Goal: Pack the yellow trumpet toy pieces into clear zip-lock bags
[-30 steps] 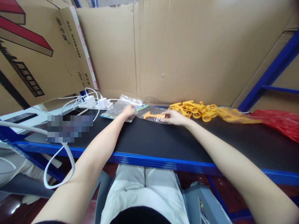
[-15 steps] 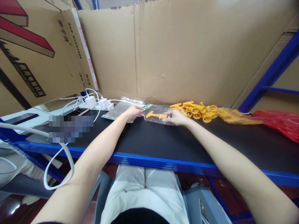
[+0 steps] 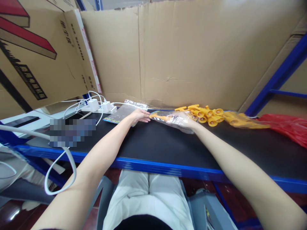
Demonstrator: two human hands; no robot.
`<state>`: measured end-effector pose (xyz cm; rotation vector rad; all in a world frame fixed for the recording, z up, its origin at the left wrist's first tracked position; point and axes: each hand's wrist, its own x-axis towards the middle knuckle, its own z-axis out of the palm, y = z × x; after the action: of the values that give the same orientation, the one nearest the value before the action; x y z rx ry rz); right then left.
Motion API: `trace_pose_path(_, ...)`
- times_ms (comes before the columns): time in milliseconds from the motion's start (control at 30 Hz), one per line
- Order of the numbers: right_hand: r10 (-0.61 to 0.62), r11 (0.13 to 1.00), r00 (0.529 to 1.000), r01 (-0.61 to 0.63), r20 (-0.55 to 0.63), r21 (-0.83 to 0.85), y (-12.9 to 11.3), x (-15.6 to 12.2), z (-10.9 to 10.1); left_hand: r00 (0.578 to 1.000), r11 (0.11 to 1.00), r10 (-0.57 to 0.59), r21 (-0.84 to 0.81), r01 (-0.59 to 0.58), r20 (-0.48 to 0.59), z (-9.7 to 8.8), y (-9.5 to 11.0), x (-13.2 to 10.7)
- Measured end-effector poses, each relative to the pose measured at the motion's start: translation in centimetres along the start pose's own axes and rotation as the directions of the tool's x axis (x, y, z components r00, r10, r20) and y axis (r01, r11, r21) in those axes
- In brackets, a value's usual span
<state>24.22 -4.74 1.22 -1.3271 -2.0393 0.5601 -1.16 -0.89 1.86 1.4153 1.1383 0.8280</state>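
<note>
A clear plastic bag [image 3: 184, 128] with a colourful printed edge lies over the black shelf, drawn around my right hand [image 3: 181, 119]. Inside it, my right fingers are closed on an orange plastic piece [image 3: 161, 117], a thin stem pointing left. My left hand [image 3: 141, 115] is at the left end of this bag, fingers stretched out and close together, the tips at its edge. Under and behind the left hand lies a stack of flat clear bags [image 3: 120, 114] with printed borders. Just right of my right hand is a pile of orange funnel-ended plastic pieces [image 3: 206, 114].
Further right lie a clear bag of orange pieces [image 3: 244, 120] and a red plastic bag [image 3: 285, 126]. At left are a white power strip [image 3: 110, 109] with chargers and a looping white cable [image 3: 72, 159]. Cardboard [image 3: 187, 54] walls the back; a blue rail [image 3: 168, 167] edges the front.
My right hand has gone deeper into the clear bag, which now covers it to the wrist, and the orange piece has shifted slightly left. My left fingers have straightened.
</note>
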Motion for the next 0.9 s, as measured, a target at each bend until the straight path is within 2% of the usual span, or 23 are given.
trace_pose_path(133,0.051,0.969,0.998,-0.060,0.044,0.239,0.1,-0.4,0.6,0.999,0.999,-0.032,0.031,0.031,0.030,0.0,0.1,-0.2)
trace_pose_path(200,0.067,0.954,0.993,-0.092,0.096,0.286,-0.2,-0.7,0.6,0.999,0.995,-0.036,0.095,0.036,-0.003,0.0,0.1,-0.1)
trace_pose_path(300,0.021,0.981,0.989,-0.049,0.148,0.186,-0.6,-0.7,0.2,0.990,0.965,0.075,0.258,-0.041,-0.123,0.0,-0.1,0.4)
trace_pose_path(367,-0.023,0.994,0.983,0.003,0.180,0.108,-0.6,-0.3,-0.1,0.978,0.932,0.156,0.349,-0.099,-0.139,-0.2,-0.5,0.8)
trace_pose_path(467,-0.062,0.997,0.973,0.052,0.224,0.050,-0.3,0.3,-0.5,0.978,0.896,0.177,0.429,-0.115,-0.107,-0.7,-1.3,1.4)
trace_pose_path(600,-0.096,0.995,0.962,0.094,0.256,0.018,-0.1,0.2,-0.6,0.969,0.850,0.184,0.521,-0.073,-0.166,-1.1,-2.0,1.7)
trace_pose_path(800,-0.122,0.993,0.944,0.116,0.308,0.038,-1.2,-0.8,-0.8,0.953,0.762,0.276,0.633,-0.141,-0.121,-0.8,-2.0,2.1)
trace_pose_path(900,-0.085,0.996,0.947,0.082,0.310,0.023,-1.6,-1.0,-0.7,0.932,0.637,0.360,0.742,-0.209,-0.047,-0.4,-1.9,2.0)
